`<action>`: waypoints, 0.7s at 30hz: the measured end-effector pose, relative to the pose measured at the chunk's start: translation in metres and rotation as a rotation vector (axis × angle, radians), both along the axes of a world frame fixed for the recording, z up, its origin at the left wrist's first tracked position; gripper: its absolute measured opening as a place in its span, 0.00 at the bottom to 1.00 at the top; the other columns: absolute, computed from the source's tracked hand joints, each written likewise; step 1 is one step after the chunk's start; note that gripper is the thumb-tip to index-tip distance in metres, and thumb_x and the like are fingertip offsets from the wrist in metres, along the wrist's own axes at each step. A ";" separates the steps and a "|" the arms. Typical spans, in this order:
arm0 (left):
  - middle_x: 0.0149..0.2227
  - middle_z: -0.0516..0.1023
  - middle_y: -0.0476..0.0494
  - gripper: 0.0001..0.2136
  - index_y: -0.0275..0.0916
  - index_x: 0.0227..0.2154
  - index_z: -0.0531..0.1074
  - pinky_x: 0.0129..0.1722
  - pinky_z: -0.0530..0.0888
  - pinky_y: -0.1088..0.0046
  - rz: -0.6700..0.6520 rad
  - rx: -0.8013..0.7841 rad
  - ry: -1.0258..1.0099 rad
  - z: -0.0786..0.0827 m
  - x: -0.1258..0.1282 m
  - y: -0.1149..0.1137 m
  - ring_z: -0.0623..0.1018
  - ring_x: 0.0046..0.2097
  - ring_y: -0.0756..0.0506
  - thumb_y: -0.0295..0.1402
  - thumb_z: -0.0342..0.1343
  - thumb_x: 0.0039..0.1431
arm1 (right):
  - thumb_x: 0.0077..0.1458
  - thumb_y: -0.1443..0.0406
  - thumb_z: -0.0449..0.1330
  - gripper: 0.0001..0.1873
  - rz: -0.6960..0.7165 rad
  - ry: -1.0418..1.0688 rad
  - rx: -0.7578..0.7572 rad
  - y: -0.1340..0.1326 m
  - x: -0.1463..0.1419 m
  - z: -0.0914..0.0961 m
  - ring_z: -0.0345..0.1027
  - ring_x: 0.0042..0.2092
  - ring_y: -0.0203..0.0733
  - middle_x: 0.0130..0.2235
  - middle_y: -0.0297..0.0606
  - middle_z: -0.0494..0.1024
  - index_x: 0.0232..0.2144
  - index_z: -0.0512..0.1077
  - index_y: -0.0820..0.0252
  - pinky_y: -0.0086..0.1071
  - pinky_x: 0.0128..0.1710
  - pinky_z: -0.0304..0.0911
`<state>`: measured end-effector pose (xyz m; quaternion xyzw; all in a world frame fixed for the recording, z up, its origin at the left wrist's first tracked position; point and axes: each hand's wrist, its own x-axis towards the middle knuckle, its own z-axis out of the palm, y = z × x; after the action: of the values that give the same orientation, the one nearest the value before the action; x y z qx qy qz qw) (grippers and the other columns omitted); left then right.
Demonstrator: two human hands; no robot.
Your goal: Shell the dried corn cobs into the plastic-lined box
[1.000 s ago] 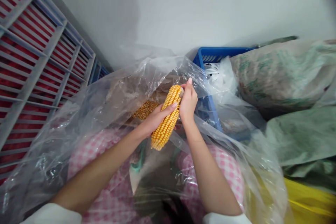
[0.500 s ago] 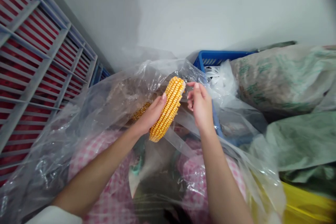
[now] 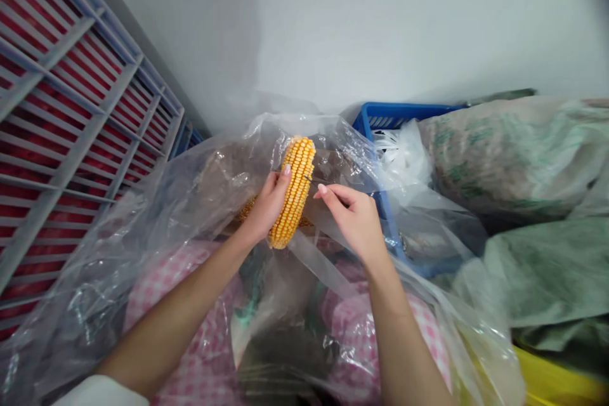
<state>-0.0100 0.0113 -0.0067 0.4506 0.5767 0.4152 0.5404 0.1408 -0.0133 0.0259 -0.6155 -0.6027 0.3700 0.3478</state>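
Observation:
My left hand (image 3: 265, 206) grips a dried yellow corn cob (image 3: 294, 189) and holds it nearly upright over a large clear plastic bag (image 3: 157, 228). Loose kernels (image 3: 246, 208) show in the bag just behind the cob. My right hand (image 3: 352, 219) hovers just right of the cob, fingers curled with the fingertips pointing at it; it holds nothing I can see. The bag lies across my lap, over pink checked cloth (image 3: 190, 266).
A grey slatted grille over red (image 3: 61, 108) stands at the left. A blue plastic crate (image 3: 385, 117) sits behind the bag against a white wall. Green-grey woven sacks (image 3: 514, 146) pile up on the right, with something yellow (image 3: 556, 380) at the lower right.
My right hand let go of the cob's tip and dropped beside its middle. My left hand turned the cob more upright and raised it slightly.

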 end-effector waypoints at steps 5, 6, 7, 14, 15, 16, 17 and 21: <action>0.30 0.69 0.47 0.19 0.39 0.30 0.60 0.33 0.66 0.72 -0.033 0.112 0.322 0.004 -0.002 -0.001 0.71 0.34 0.47 0.51 0.38 0.57 | 0.54 0.55 0.49 0.19 -0.009 -0.093 -0.047 -0.001 -0.002 0.002 0.57 0.23 0.31 0.22 0.30 0.70 0.23 0.71 0.59 0.26 0.26 0.49; 0.30 0.69 0.47 0.18 0.40 0.30 0.60 0.32 0.65 0.72 -0.051 0.136 0.412 0.004 -0.002 -0.002 0.71 0.34 0.47 0.51 0.37 0.58 | 0.54 0.55 0.49 0.19 -0.017 -0.128 -0.074 -0.001 -0.002 0.002 0.56 0.22 0.31 0.20 0.29 0.68 0.22 0.71 0.59 0.27 0.25 0.48; 0.29 0.70 0.47 0.18 0.40 0.31 0.59 0.31 0.65 0.71 -0.074 0.157 0.502 0.003 -0.002 -0.003 0.72 0.33 0.46 0.50 0.37 0.58 | 0.53 0.55 0.49 0.19 -0.023 -0.163 -0.108 -0.001 -0.001 0.002 0.55 0.21 0.32 0.18 0.29 0.66 0.21 0.70 0.59 0.27 0.24 0.47; 0.29 0.72 0.40 0.19 0.39 0.37 0.59 0.27 0.62 0.70 -0.261 0.176 0.896 -0.012 0.002 -0.005 0.74 0.32 0.40 0.48 0.32 0.59 | 0.48 0.58 0.53 0.16 -0.072 -0.002 -0.406 0.003 0.005 -0.011 0.47 0.17 0.29 0.14 0.28 0.57 0.15 0.67 0.60 0.27 0.19 0.40; 0.28 0.72 0.40 0.19 0.39 0.37 0.59 0.27 0.62 0.70 -0.242 0.175 0.888 -0.012 0.003 -0.005 0.74 0.32 0.40 0.48 0.30 0.60 | 0.48 0.58 0.53 0.15 -0.098 0.146 -0.455 0.004 0.004 -0.014 0.43 0.16 0.28 0.13 0.26 0.54 0.16 0.66 0.60 0.26 0.18 0.38; 0.28 0.72 0.40 0.20 0.39 0.36 0.59 0.27 0.62 0.71 -0.212 0.179 0.871 -0.012 0.003 -0.003 0.74 0.31 0.40 0.48 0.29 0.60 | 0.47 0.58 0.54 0.14 -0.121 0.319 -0.504 0.004 0.001 -0.016 0.40 0.16 0.28 0.12 0.24 0.51 0.16 0.64 0.60 0.26 0.17 0.36; 0.27 0.72 0.41 0.20 0.39 0.36 0.59 0.26 0.62 0.71 -0.178 0.187 0.853 -0.011 0.002 -0.002 0.74 0.31 0.41 0.48 0.28 0.60 | 0.47 0.58 0.54 0.13 -0.136 0.494 -0.547 0.004 -0.002 -0.018 0.37 0.15 0.27 0.12 0.23 0.48 0.17 0.63 0.60 0.26 0.16 0.34; 0.27 0.73 0.41 0.21 0.39 0.36 0.59 0.26 0.61 0.72 -0.143 0.231 0.860 -0.006 0.000 0.001 0.75 0.31 0.41 0.48 0.28 0.60 | 0.48 0.61 0.54 0.11 -0.182 0.861 -0.635 0.002 -0.012 -0.021 0.32 0.14 0.25 0.10 0.20 0.46 0.19 0.60 0.60 0.23 0.14 0.30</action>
<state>-0.0099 0.0118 -0.0128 0.6783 0.6660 0.2137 0.2252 0.1290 -0.0109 0.0050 -0.5328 -0.2085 0.7210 0.3909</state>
